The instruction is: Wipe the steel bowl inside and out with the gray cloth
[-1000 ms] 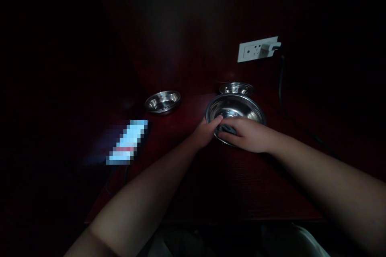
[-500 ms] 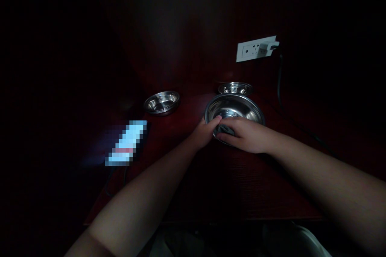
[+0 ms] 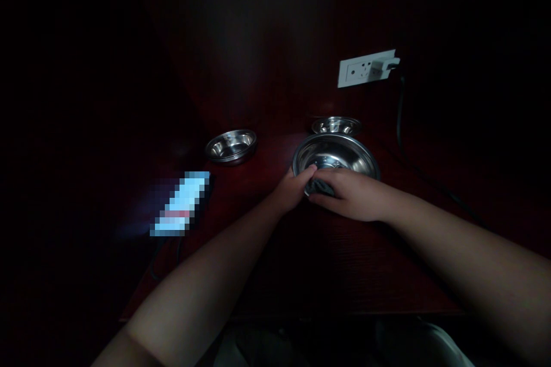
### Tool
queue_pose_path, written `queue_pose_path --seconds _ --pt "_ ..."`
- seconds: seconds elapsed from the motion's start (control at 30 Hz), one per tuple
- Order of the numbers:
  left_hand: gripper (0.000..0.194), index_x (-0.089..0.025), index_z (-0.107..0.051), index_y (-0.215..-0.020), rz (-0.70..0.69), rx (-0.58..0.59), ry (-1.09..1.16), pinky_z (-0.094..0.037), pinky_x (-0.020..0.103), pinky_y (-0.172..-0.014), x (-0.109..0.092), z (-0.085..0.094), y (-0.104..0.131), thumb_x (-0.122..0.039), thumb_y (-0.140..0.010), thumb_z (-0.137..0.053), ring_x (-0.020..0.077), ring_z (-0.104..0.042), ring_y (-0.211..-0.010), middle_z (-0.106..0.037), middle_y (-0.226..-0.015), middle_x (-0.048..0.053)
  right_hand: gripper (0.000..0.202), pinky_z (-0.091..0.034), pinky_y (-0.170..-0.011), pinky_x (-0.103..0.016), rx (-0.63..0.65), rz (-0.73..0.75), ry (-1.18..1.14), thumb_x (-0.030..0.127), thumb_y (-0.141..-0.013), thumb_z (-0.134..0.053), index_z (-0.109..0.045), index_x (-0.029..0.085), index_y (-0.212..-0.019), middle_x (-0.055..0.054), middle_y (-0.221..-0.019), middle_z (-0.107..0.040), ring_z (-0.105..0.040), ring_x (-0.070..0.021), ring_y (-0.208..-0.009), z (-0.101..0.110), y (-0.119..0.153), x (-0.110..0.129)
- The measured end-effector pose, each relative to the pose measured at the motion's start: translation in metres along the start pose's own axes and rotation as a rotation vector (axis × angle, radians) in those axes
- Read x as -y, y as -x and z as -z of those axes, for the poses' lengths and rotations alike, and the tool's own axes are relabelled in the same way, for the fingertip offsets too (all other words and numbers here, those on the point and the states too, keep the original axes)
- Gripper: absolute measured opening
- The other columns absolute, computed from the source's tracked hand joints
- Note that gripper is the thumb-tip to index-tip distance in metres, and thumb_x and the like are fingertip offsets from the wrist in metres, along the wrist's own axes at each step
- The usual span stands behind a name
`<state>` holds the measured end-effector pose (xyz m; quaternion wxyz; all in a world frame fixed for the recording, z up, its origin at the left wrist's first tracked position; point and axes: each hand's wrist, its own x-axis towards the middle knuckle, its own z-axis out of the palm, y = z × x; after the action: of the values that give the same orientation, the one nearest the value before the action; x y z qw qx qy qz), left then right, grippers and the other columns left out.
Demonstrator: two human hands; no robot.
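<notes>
Gap between left bowl (image 3: 231, 148) and large bowl (image 3: 350, 155), rear bowl (image 3: 336, 125) (close behind) an obstacle.

The room is very dark, and only a weak grey light falls on the dark reddish wall (image 3: 241, 69). On this wall there is a white socket (image 3: 353, 73) with a plug (image 3: 390, 65), and a dark cord (image 3: 400, 120) hangs down near it to the dark red table (image 3: 365, 264).
</notes>
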<state>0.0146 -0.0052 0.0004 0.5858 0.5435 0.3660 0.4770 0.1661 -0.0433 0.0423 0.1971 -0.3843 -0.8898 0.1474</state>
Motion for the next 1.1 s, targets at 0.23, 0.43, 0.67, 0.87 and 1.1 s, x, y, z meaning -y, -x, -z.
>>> queue_pose_path --seconds 0.23,0.43,0.67,0.87,1.1 --pt "0.037 -0.014 -0.061 -0.107 0.013 -0.003 0.030 -0.039 0.041 -0.099 0.0014 -0.0002 -0.0004 -0.035 -0.076 -0.062 0.0270 -0.055 -0.113 -0.061 -0.121 0.012 0.029 -0.045 -0.081 -0.035 -0.004 -0.005 -0.010 0.037 -0.086 -0.054 -0.059 0.016 -0.105 -0.010 -0.102 -0.067 -0.062 -0.0220 -0.089 -0.0002 0.0004 0.0008" --pt "0.042 -0.015 -0.059 -0.112 0.017 0.002 0.030 -0.039 0.041 -0.099 0.0027 0.0007 -0.0013 -0.036 -0.076 -0.062 0.0263 -0.055 -0.111 -0.063 -0.117 0.011 0.030 -0.046 -0.080 -0.034 0.004 -0.010 0.004 0.037 -0.086 -0.053 -0.060 0.015 -0.106 -0.011 -0.102 -0.067 -0.062 -0.0216 -0.087 -0.0011 0.0004 -0.0003" --pt "0.043 -0.013 -0.059 -0.112 0.016 -0.002 0.014 -0.038 0.040 -0.099 0.0000 0.0001 0.0006 -0.035 -0.075 -0.063 0.0263 -0.056 -0.110 -0.064 -0.115 0.012 0.031 -0.046 -0.080 -0.035 0.012 -0.021 0.014 0.036 -0.086 -0.054 -0.059 0.014 -0.107 -0.011 -0.102 -0.067 -0.062 -0.0217 -0.086 -0.0001 0.0014 0.0030" --pt "0.045 -0.013 -0.058 -0.114 0.032 -0.010 0.017 -0.040 0.040 -0.097 -0.0025 -0.0012 0.0022 -0.034 -0.075 -0.063 0.0262 -0.057 -0.108 -0.064 -0.115 0.012 0.034 -0.046 -0.082 -0.037 0.026 -0.029 0.033 0.038 -0.086 -0.053 -0.058 0.014 -0.109 -0.012 -0.104 -0.066 -0.062 -0.0229 -0.089 0.0000 0.0021 0.0041" --pt "0.043 -0.014 -0.060 -0.112 0.039 -0.005 -0.008 -0.040 0.041 -0.096 -0.0033 -0.0003 0.0023 -0.035 -0.075 -0.063 0.0267 -0.057 -0.108 -0.066 -0.110 0.011 0.035 -0.046 -0.082 -0.037 0.029 -0.045 0.067 0.040 -0.084 -0.055 -0.059 0.015 -0.108 -0.012 -0.105 -0.066 -0.063 -0.0238 -0.090 0.0004 0.0029 0.0067"
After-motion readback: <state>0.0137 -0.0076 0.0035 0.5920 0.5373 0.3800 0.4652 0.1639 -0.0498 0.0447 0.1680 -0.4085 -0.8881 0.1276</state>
